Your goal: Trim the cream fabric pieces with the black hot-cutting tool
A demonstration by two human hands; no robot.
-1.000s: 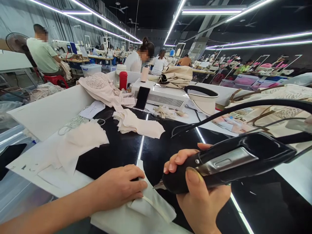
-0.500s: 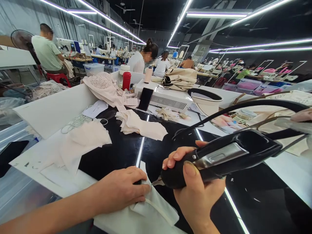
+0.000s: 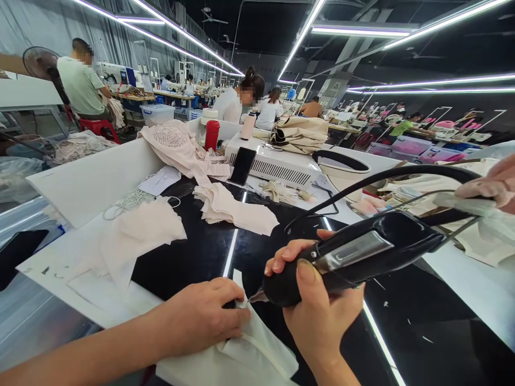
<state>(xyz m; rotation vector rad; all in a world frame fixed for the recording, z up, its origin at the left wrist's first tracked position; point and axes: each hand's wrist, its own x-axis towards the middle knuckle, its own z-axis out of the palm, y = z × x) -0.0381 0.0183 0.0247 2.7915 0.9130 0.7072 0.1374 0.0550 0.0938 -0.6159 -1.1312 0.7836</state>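
My right hand (image 3: 317,305) is wrapped around a bulky black corded hand tool (image 3: 354,257) with a silver side plate. Its narrow metal tip (image 3: 259,296) points left and comes close to a folded cream fabric piece (image 3: 261,343); whether they touch I cannot tell. My left hand (image 3: 209,316) presses and pinches that fabric against the table with curled fingers. Something small and black (image 3: 229,304) shows under those fingers, mostly hidden. The fabric lies partly on the glossy black tabletop (image 3: 201,257) and partly over the near edge.
Stacked cream fabric pieces (image 3: 233,209) and a pale fabric pile (image 3: 145,230) lie beyond my hands. A phone (image 3: 242,166) leans on a white vented box (image 3: 277,166). Another person's hand (image 3: 493,185) reaches in at right near the tool's cable (image 3: 386,174). Others sit behind.
The tool and my right hand have shifted slightly left. The other person's hand at the right edge shows more fully. My left hand still holds the fabric.
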